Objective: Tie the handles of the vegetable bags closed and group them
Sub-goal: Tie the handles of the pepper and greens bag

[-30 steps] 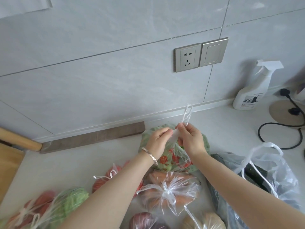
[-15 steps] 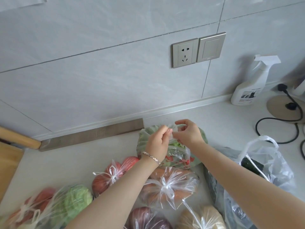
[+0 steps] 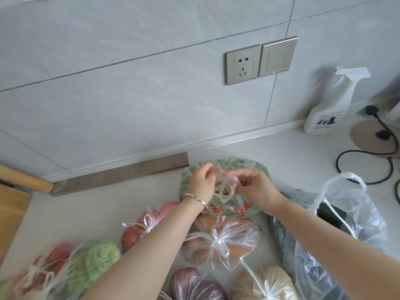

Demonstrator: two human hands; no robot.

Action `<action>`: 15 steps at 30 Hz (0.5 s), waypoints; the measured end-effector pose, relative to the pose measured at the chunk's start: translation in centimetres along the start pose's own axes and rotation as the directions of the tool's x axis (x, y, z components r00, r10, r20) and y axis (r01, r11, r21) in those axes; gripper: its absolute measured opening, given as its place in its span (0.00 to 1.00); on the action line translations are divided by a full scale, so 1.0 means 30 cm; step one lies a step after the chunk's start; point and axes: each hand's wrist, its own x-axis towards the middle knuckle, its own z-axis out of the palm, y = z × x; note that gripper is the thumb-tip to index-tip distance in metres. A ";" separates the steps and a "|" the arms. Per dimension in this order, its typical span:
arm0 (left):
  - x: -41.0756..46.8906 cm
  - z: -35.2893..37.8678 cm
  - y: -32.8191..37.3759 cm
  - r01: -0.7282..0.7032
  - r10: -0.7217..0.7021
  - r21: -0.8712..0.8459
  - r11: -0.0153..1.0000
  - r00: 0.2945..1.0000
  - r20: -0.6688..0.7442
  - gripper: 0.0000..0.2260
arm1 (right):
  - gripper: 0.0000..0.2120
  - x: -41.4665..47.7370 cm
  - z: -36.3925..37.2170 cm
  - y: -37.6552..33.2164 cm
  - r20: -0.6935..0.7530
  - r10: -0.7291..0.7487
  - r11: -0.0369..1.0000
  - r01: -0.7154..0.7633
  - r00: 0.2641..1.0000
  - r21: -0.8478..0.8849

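Note:
A clear bag of green leafy vegetables with a red print stands at the back of the counter. My left hand and my right hand both pinch its thin white handles above the bag's mouth, close together. In front of it lie knotted bags: tomatoes, carrots, a cabbage, a purple vegetable and a tan one. To the right stands a bag of dark green vegetables with its handles loose and upright.
A white spray bottle stands by the wall at the right, beside a round base with a black cable. A wooden board and a wooden handle are at the left. A wall socket is above.
The handles stood up long above my hands a second ago. Now they are drawn down into a small loop between my fingers, and both hands have dropped lower onto the bag.

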 end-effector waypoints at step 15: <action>0.120 -0.067 -0.015 -0.004 0.064 0.238 0.971 0.967 -0.247 0.16 | 0.17 0.080 -0.007 -0.047 -0.360 0.294 0.877 -0.099 0.886 0.471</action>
